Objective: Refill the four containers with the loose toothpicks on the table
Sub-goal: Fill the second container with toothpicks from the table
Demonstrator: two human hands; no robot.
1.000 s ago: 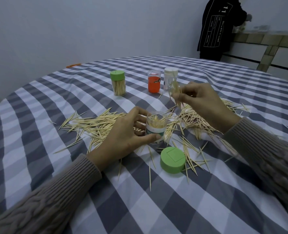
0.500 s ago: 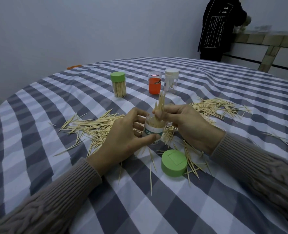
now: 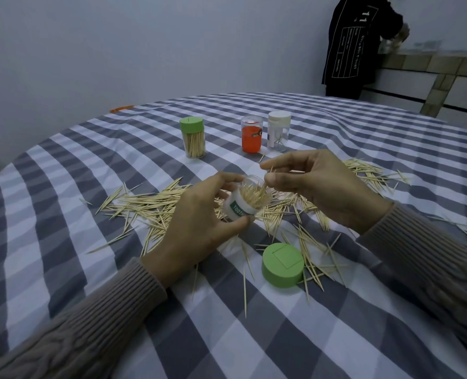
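Open container tilted in left hand grip, right hand perhaps pinching toothpicks

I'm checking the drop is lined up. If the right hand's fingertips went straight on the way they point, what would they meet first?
Most likely the toothpicks standing in the open jar that the left hand tilts toward it. The right hand points down-left at the jar's mouth, though depth is hard to judge.

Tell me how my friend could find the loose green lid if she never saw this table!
Start at the checked tablecloth and find the left hand tilting an open clear container of toothpicks. Just nearer the camera and a bit to the right lies the green lid, flat among loose toothpicks. The only other green cap sits on the far jar; this one lies alone on the cloth.
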